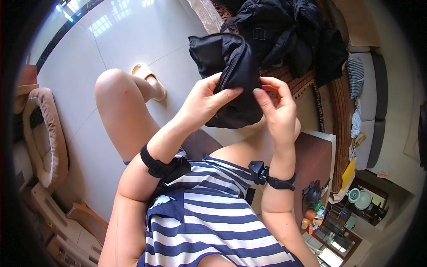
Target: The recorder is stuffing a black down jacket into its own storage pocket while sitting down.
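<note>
Above my lap I hold a folded black fabric piece with a zip [242,104]; whether it is a bag or a garment I cannot tell. My left hand [207,99] grips it from the left, its thumb lying across the front beside the zip line. At the right edge my right hand [279,103] pinches the cloth between thumb and fingers. The upper left end of the piece stands up loosely. Farther off lies a heap of black fabric [284,38] with a strap buckle on it.
The heap rests on a brown woven cover [293,80]. A brown-topped table [311,155] with small items stands at the right, beyond it a grey sofa [367,102]. A plush pet bed [46,138] is on the tiled floor [89,133] at the left.
</note>
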The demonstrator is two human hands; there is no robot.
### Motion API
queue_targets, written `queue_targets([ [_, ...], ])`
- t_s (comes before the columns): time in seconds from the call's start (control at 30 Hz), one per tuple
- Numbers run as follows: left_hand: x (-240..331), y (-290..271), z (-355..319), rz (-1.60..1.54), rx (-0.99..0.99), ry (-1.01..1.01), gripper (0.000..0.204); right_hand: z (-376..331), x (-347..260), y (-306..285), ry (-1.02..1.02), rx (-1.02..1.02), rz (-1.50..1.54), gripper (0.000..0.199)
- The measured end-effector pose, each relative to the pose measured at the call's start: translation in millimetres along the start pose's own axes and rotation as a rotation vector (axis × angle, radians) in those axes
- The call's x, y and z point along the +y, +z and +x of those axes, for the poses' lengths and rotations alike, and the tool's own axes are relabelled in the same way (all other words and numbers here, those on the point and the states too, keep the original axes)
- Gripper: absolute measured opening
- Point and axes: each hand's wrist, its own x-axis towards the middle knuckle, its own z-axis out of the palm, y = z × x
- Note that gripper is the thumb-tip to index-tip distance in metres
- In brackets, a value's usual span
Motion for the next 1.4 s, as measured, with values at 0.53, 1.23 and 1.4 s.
queue_targets([
  [0.53,14.4,-2.7,-7.9,-0.131,-0.100,-0.066,0.022,1.9,2.7,6.3,0.427,-0.218,0.953,0.031],
  [1.23,-1.4,23.6,49.9,0.740,0.262,0.711,0.020,15.6,-38.9,35.3,0.408,0.426,0.918,0.029],
  [1.4,3.1,43.2,31.6,0.717,0.235,0.626,0.019,25.6,-21.8,34.0,0.276,0.359,0.780,0.029],
])
